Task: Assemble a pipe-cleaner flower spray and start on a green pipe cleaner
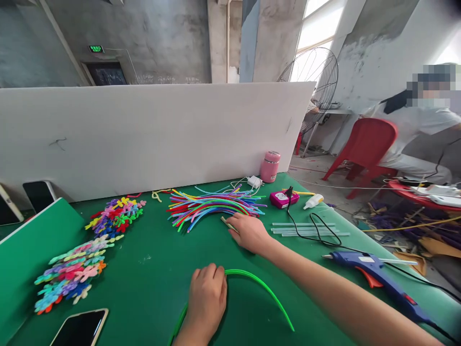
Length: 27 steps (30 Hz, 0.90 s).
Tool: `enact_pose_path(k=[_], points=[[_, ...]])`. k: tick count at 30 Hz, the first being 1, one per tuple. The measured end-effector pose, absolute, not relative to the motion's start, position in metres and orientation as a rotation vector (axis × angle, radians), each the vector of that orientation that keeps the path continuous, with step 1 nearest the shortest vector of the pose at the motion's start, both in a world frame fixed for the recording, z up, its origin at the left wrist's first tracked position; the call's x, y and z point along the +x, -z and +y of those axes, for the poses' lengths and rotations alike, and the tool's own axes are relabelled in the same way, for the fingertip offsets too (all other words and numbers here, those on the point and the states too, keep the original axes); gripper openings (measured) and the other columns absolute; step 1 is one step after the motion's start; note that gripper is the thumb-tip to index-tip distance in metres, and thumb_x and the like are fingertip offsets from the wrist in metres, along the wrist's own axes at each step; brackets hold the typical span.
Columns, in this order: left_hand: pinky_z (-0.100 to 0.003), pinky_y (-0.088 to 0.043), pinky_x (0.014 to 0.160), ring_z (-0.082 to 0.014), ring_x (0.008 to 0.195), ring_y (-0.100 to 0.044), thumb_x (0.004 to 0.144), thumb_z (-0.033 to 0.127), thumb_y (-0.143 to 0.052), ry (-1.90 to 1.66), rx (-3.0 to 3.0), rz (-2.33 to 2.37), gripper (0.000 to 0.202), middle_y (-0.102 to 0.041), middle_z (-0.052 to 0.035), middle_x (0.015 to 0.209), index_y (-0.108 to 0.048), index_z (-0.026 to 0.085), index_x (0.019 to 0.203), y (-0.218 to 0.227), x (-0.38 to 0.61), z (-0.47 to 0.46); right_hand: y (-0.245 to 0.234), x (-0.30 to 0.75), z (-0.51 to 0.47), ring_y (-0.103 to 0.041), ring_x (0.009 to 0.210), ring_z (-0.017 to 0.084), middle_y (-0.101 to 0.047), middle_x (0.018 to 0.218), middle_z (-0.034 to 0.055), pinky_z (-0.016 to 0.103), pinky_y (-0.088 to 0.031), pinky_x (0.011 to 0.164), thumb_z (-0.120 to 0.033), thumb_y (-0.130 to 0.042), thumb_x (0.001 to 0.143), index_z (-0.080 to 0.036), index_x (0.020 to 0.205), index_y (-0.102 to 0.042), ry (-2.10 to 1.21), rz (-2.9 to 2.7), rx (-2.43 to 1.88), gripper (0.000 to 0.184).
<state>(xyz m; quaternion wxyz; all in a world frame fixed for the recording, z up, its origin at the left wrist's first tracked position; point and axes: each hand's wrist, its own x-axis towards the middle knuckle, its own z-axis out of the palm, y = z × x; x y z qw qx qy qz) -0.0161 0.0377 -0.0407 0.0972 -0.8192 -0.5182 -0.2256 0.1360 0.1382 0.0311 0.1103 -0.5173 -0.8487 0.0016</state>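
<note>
My left hand is closed around a bright green pipe cleaner near the front of the table. The pipe cleaner arcs to the right from my fingers, and its other end runs down beside my wrist. My right hand reaches forward to the near edge of a heap of multicoloured pipe cleaners. Its fingers are curled on a short, thin beige piece, whose kind I cannot make out.
Pipe-cleaner flowers lie in piles at left, near a phone. At right are a blue glue gun, clear glue sticks, a black cord and a pink flask. A white board borders the back; a person sits beyond.
</note>
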Motion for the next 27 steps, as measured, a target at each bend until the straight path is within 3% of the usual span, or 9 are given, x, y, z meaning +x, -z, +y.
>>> enact_pose_path(k=[3,6,13,18,27], points=[[-0.029,-0.036,0.056,-0.0171,0.058,-0.054,0.079,0.01,-0.043,0.571,-2.403,-1.536,0.018,-0.057,-0.0014,0.064,-0.059,0.019,0.074,0.036,-0.014,0.037,-0.014,0.148,0.112,-0.059,0.082,0.021,-0.061,0.095,0.0081,0.026,-0.043,0.062,-0.023,-0.048,0.078,-0.02,0.098,-0.06,-0.042,-2.442,-1.638,0.023],[-0.03,-0.036,0.057,-0.0175,0.06,-0.055,0.079,0.009,-0.044,0.506,-2.391,-1.558,0.019,-0.057,-0.0019,0.064,-0.059,0.018,0.071,0.032,-0.012,0.036,0.0,0.154,0.106,-0.06,0.079,0.021,-0.061,0.09,0.0093,0.027,-0.043,0.061,-0.018,-0.045,0.08,-0.018,0.092,-0.061,-0.081,-2.358,-1.717,0.021],[-0.031,-0.038,0.061,-0.0188,0.067,-0.058,0.082,0.013,-0.042,0.336,-2.378,-1.596,0.02,-0.06,-0.0046,0.071,-0.059,0.017,0.074,0.026,-0.008,0.032,0.005,0.156,0.09,-0.058,0.086,0.02,-0.056,0.11,0.0092,0.027,-0.042,0.064,-0.019,-0.045,0.08,-0.019,0.109,-0.054,-0.221,-2.107,-1.66,0.03],[-0.032,-0.041,0.065,-0.0182,0.071,-0.058,0.084,0.017,-0.04,0.247,-2.373,-1.628,0.021,-0.06,-0.0047,0.074,-0.06,0.016,0.076,0.023,-0.006,0.029,0.011,0.17,0.058,-0.058,0.064,0.013,-0.064,0.085,0.0025,0.021,-0.042,0.056,-0.027,-0.039,0.083,-0.018,0.1,-0.058,-0.42,-1.966,-1.546,0.026],[-0.037,-0.047,0.072,-0.0157,0.079,-0.058,0.083,0.029,-0.048,0.121,-2.269,-1.739,0.019,-0.06,-0.0037,0.09,-0.057,0.013,0.092,0.024,-0.002,0.027,0.031,0.192,0.036,-0.055,0.059,0.013,-0.063,0.07,0.0027,0.022,-0.041,0.053,-0.033,-0.037,0.083,-0.013,0.096,-0.059,-0.541,-1.897,-1.387,0.033]])
